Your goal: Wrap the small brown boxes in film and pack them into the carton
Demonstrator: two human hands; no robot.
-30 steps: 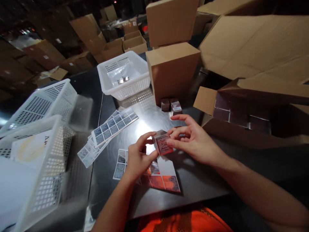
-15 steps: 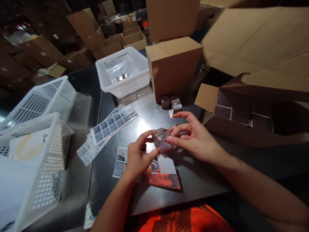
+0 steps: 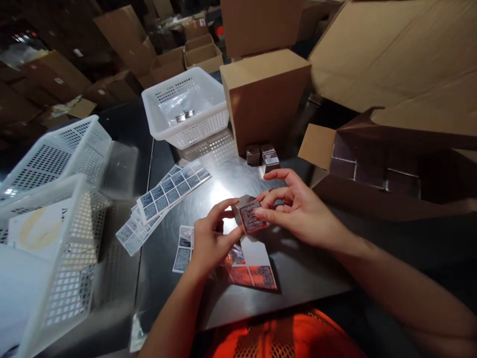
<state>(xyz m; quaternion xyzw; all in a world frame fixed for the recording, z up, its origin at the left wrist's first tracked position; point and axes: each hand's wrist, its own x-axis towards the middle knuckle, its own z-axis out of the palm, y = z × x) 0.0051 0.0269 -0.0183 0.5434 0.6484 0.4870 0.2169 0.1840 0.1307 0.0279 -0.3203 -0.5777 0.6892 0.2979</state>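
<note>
My left hand (image 3: 212,238) grips a small dark carton (image 3: 242,201) between thumb and forefinger, just above the table. A printed sticker (image 3: 253,217) covers the side of the carton facing me. My right hand (image 3: 294,209) is closed at the carton's right edge, its thumb on the sticker and its fingertips partly hidden behind. Beneath my hands lies a sticker sheet (image 3: 263,276) with a bare white patch where labels are gone. Another sheet piece (image 3: 182,258) is partly covered by my left hand. More sticker sheets (image 3: 169,194) lie fanned out to the left.
Two small dark boxes (image 3: 270,158) stand before a tall brown carton (image 3: 264,99). An open carton (image 3: 320,149) at right holds several dark boxes. A white basket (image 3: 186,136) at the back contains small packets; more white baskets (image 3: 84,209) stand at left on the metal table (image 3: 305,278).
The view has shifted slightly, so the surroundings sit a little further left and up. Both hands keep nearly the same hold on the carton, the right thumb still on the sticker.
</note>
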